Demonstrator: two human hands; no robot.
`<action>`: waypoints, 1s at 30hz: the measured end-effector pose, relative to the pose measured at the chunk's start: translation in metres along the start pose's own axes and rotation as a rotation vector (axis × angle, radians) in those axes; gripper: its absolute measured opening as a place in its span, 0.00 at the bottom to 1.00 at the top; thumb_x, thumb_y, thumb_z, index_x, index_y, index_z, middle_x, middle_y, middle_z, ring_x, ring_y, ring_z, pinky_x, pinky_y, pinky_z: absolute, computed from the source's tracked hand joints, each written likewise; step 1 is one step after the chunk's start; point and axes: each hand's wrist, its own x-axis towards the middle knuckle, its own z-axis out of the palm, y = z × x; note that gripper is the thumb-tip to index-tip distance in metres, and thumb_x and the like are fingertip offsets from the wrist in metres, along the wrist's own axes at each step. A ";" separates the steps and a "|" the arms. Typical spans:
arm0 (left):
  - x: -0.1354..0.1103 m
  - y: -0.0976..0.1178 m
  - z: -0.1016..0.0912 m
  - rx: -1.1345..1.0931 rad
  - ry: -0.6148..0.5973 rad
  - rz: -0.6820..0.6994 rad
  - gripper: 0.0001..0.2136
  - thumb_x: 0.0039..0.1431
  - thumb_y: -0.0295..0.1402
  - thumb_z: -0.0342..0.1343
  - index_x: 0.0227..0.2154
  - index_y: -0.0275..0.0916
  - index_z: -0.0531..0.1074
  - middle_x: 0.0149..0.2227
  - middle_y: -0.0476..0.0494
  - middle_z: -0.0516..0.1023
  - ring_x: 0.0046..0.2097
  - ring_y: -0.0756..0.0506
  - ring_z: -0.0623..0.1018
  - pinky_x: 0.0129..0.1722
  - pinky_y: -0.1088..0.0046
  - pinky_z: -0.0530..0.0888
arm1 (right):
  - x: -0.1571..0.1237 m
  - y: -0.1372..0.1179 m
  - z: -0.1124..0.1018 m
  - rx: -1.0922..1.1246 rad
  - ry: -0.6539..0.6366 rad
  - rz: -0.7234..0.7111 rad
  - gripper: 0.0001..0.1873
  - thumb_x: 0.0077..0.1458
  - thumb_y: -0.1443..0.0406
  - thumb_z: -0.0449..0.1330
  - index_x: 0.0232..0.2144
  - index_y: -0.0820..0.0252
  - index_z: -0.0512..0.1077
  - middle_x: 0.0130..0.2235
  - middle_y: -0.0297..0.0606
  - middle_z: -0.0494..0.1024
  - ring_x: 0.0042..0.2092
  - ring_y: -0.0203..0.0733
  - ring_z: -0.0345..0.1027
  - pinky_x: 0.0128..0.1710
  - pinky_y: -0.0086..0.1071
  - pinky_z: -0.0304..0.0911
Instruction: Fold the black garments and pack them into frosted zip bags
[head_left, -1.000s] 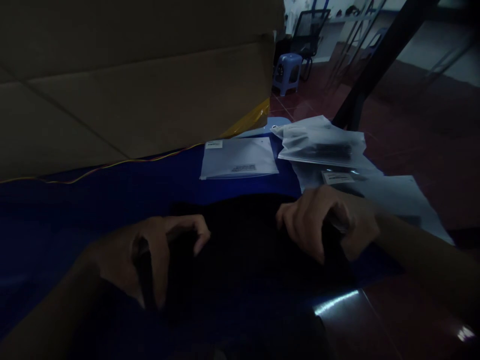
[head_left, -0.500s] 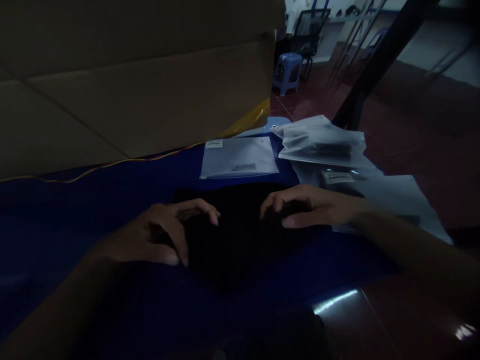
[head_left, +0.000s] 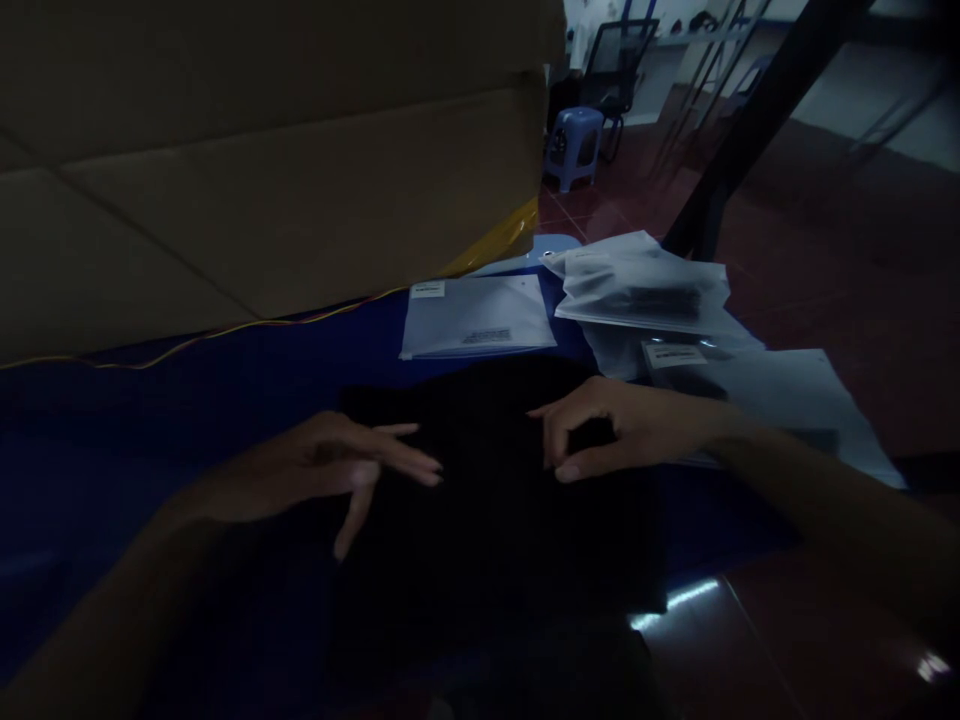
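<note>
Far left: cardboard box [head_left: 300,220], behind the blue surface [head_left: 270,385]. Left hand [head_left: 319,465]: grip wide, fingers spread over the left part of the black cloth [head_left: 487,560], which lies centrally on the surface. Behind the cloth: frosted zip bag [head_left: 480,312], white label [head_left: 427,289] at upper left, printed block [head_left: 486,336] at lower right; both illegible. Right hand [head_left: 611,425]: fingers curled, grip narrow; cannot tell whether cloth is pinched. Far right: overlapping frosted bags [head_left: 641,285], one bearing a barcode-like label [head_left: 676,355], unreadable.
</note>
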 end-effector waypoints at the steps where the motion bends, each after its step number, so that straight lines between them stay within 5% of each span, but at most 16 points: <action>1: 0.004 0.004 0.005 -0.051 -0.042 -0.066 0.23 0.71 0.57 0.45 0.52 0.54 0.79 0.18 0.51 0.77 0.53 0.40 0.83 0.65 0.53 0.69 | 0.001 0.002 0.002 -0.050 0.059 0.013 0.09 0.62 0.57 0.66 0.40 0.56 0.78 0.43 0.34 0.82 0.46 0.41 0.77 0.64 0.47 0.62; 5: 0.012 0.010 0.024 0.145 0.098 -0.117 0.19 0.64 0.49 0.61 0.56 0.57 0.76 0.43 0.49 0.84 0.56 0.39 0.80 0.65 0.52 0.69 | 0.003 0.011 0.011 -0.418 0.186 0.020 0.25 0.57 0.61 0.70 0.56 0.52 0.74 0.61 0.42 0.72 0.63 0.49 0.65 0.62 0.48 0.64; 10: 0.011 0.009 0.034 0.457 0.037 0.047 0.37 0.55 0.52 0.69 0.67 0.64 0.63 0.70 0.40 0.61 0.69 0.25 0.63 0.63 0.37 0.67 | 0.002 0.017 0.019 -0.657 0.181 0.012 0.41 0.61 0.56 0.67 0.71 0.53 0.58 0.72 0.50 0.58 0.73 0.59 0.47 0.68 0.62 0.52; 14: 0.011 0.008 0.035 0.475 -0.019 0.086 0.45 0.52 0.59 0.67 0.71 0.65 0.54 0.77 0.41 0.41 0.73 0.19 0.51 0.65 0.25 0.53 | -0.002 0.013 0.019 -0.641 0.114 0.023 0.39 0.69 0.55 0.58 0.74 0.46 0.47 0.75 0.48 0.49 0.76 0.58 0.38 0.70 0.65 0.46; 18: 0.010 0.008 0.033 0.460 -0.093 0.071 0.49 0.52 0.60 0.67 0.72 0.63 0.48 0.77 0.41 0.34 0.74 0.19 0.46 0.66 0.24 0.48 | -0.004 0.006 0.018 -0.630 0.017 0.049 0.27 0.70 0.53 0.57 0.69 0.36 0.60 0.77 0.39 0.42 0.76 0.62 0.27 0.70 0.69 0.39; 24: -0.001 0.008 0.018 0.408 -0.185 0.040 0.44 0.57 0.50 0.67 0.71 0.65 0.50 0.77 0.46 0.38 0.75 0.24 0.43 0.67 0.28 0.53 | -0.004 0.003 0.012 -0.577 0.107 0.063 0.16 0.71 0.55 0.56 0.54 0.46 0.79 0.72 0.39 0.60 0.76 0.54 0.42 0.73 0.61 0.42; 27: -0.006 0.009 0.011 0.397 -0.231 0.010 0.42 0.58 0.44 0.68 0.70 0.68 0.52 0.77 0.50 0.40 0.76 0.27 0.43 0.67 0.32 0.58 | -0.002 0.004 0.014 -0.582 0.142 0.042 0.14 0.70 0.56 0.58 0.51 0.48 0.80 0.69 0.40 0.65 0.74 0.53 0.47 0.72 0.59 0.46; 30: -0.006 0.012 0.008 0.373 -0.230 0.016 0.46 0.50 0.50 0.72 0.69 0.68 0.55 0.77 0.49 0.39 0.75 0.22 0.45 0.65 0.29 0.60 | 0.002 0.011 0.020 -0.632 0.246 0.032 0.18 0.69 0.59 0.58 0.59 0.52 0.74 0.68 0.43 0.67 0.72 0.53 0.53 0.69 0.58 0.54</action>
